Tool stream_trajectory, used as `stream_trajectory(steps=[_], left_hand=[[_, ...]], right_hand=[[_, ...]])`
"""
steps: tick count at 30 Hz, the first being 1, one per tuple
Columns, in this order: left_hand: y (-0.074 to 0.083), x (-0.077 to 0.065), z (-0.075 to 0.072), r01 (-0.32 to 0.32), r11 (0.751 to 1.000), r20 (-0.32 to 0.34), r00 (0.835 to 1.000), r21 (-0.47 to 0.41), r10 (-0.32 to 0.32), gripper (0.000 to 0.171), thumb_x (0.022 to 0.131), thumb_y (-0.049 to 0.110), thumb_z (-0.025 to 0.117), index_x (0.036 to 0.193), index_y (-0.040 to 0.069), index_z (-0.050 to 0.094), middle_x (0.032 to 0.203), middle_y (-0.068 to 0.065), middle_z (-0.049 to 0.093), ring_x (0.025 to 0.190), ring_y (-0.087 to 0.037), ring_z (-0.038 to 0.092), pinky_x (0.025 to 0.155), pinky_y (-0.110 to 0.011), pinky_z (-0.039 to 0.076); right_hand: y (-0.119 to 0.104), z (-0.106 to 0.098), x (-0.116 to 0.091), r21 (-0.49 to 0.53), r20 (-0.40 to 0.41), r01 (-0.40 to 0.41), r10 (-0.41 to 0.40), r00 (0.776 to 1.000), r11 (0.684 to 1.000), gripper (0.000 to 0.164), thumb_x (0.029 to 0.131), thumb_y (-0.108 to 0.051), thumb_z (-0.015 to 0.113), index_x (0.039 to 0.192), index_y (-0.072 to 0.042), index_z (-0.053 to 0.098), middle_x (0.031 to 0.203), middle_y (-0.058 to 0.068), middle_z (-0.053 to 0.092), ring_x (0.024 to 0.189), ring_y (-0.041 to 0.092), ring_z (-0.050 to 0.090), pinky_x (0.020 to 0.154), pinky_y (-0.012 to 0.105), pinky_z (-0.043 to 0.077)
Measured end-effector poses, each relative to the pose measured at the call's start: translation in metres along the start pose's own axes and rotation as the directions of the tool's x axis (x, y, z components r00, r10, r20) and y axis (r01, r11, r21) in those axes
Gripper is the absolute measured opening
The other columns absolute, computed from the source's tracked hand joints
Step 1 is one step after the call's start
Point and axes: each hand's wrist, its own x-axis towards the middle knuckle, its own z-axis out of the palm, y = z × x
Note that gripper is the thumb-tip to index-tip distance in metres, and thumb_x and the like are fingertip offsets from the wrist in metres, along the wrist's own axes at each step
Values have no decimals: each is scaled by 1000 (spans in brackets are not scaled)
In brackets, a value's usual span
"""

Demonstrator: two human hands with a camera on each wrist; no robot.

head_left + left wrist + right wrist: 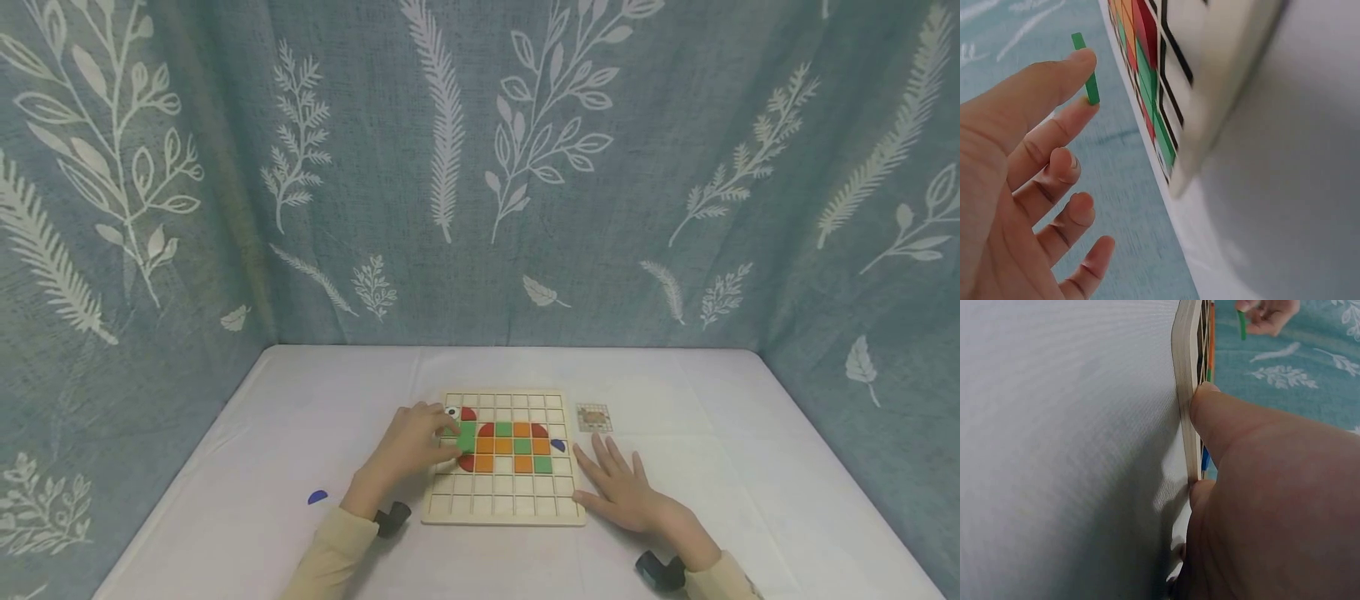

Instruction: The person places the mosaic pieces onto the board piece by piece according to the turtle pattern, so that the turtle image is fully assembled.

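Note:
My left hand point(414, 442) pinches a thin green tile point(1091, 89) between thumb and index finger, raised over the left part of a wooden grid board point(504, 505). The other left fingers are spread and bent in the left wrist view. On the board sit orange tiles point(484, 464), green tiles point(543, 464), red rounded pieces point(539, 431), a white eye piece point(452, 412) and a blue half-round piece point(558, 446). My right hand point(626, 492) lies at the board's right side, fingers extended, its thumb at the board's edge in the right wrist view.
A second blue half-round piece point(317, 497) lies on the white tabletop point(300, 417), left of the board. Beyond the right hand is a small picture card point(595, 417) with a grid. A leaf-patterned curtain point(480, 167) stands behind and at both sides.

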Motion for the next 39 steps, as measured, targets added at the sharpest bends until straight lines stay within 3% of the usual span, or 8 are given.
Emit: stream_trajectory(steps=[4,9,16,22,33,39], left_hand=[[11,2,6,-42,999,12,999,-6,42,19,71,34,78,83,21,71,83,7,62,76,-13,49,75,-42,39],[21,3,12,-88,996,34,996,3,88,20,72,36,77,83,21,72,79,8,61,73,-10,45,72,-38,37],[31,6,20,-91,996,52,994,-3,91,21,73,37,76,85,20,72,90,6,65,84,-14,54,78,-39,37],[37,8,26,-85,996,62,994,-19,86,22,73,35,77,86,18,72,85,7,61,82,-13,50,84,-46,37],[43,15,30,-73,997,93,993,-13,74,24,72,35,77,88,18,71,88,7,60,83,-12,46,79,-38,35],[43,16,31,-75,997,96,992,-13,76,24,70,33,78,89,18,71,90,7,61,82,-12,46,83,-41,36]], right_hand=[[2,0,0,-13,1,-5,5,1000,1000,70,93,-52,40,148,-16,19,154,18,1,140,39,-7,103,64,-9],[3,0,0,-12,3,-5,5,1000,1000,70,93,-53,39,148,-16,19,154,18,1,140,39,-7,104,63,-9],[3,0,-1,-2,1,-9,9,1000,1000,70,93,-52,40,148,-15,19,154,19,1,140,39,-7,103,64,-10],[4,1,0,-1,0,-10,10,1000,1000,71,92,-54,39,148,-16,19,154,17,0,140,39,-8,103,63,-10],[5,2,2,-9,2,-6,6,1000,1000,71,92,-55,38,149,-17,17,154,17,0,140,38,-8,103,63,-10],[3,2,3,-1,0,-4,4,1000,1000,71,92,-54,40,148,-17,18,154,17,0,140,39,-7,103,63,-10]])
